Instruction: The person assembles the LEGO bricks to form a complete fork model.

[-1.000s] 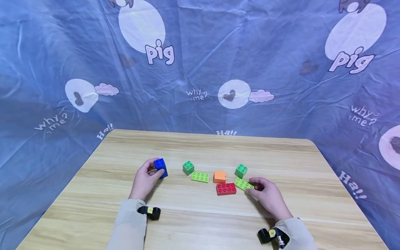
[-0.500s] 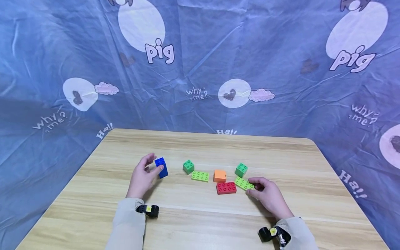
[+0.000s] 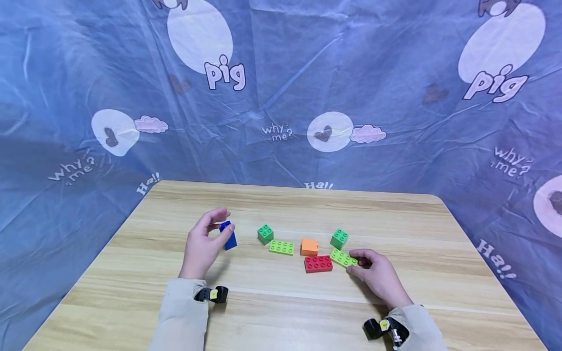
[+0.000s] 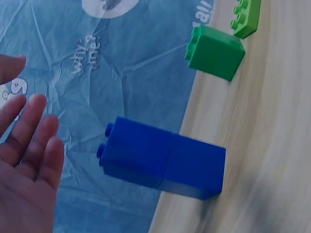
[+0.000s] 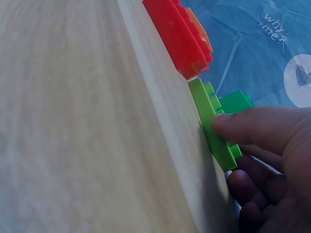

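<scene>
A blue stack of two building bricks (image 4: 165, 160) stands upright on the left of the table. My left hand (image 3: 204, 246) is raised just behind and beside it, fingers spread; the left wrist view shows a gap between hand and stack. On the right, my right hand (image 3: 375, 273) pinches the right end of a flat lime green brick (image 3: 342, 258) lying on the table. Its thumb (image 5: 233, 125) presses the near side, while the other fingertips are partly hidden behind. A green brick (image 3: 339, 238) sits just behind this lime brick, and a red brick (image 3: 318, 263) lies to its left.
Between the hands, another green brick (image 3: 265, 234), a second flat lime green brick (image 3: 281, 247) and an orange brick (image 3: 309, 247) lie on the wooden table (image 3: 263, 321). A blue printed cloth (image 3: 281, 161) hangs behind the table's far edge.
My left hand has let go of the blue stack and lifted slightly up off it, its fingers opening. The stack stays standing in place. My right hand has barely moved.
</scene>
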The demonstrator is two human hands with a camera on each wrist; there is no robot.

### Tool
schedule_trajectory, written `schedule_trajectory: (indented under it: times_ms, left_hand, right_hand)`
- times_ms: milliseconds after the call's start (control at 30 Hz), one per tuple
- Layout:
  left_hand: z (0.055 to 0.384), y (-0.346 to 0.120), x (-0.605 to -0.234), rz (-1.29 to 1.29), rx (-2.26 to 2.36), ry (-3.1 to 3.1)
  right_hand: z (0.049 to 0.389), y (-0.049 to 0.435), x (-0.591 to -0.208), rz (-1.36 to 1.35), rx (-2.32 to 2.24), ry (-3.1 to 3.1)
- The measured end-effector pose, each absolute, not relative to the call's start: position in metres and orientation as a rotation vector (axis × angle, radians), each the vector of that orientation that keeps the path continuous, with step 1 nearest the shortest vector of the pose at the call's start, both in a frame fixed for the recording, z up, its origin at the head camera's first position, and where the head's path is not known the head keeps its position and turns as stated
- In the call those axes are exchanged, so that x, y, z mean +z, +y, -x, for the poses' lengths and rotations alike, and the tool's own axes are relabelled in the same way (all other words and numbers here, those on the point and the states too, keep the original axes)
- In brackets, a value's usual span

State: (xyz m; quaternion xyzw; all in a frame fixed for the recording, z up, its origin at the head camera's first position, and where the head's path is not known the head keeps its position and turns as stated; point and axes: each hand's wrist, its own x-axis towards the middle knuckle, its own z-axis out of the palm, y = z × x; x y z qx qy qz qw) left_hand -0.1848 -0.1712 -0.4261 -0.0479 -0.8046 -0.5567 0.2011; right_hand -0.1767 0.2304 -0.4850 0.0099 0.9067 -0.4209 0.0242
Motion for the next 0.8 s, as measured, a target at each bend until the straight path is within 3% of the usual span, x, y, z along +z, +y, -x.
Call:
schedule_trajectory:
  times_ms: [800]
  left_hand:
    - [0.205, -0.131, -0.467, 0.381, -1.76, -2.469]
  right_hand:
    - [0.182, 0.224, -0.487, 0.003, -1.126, 2.92]
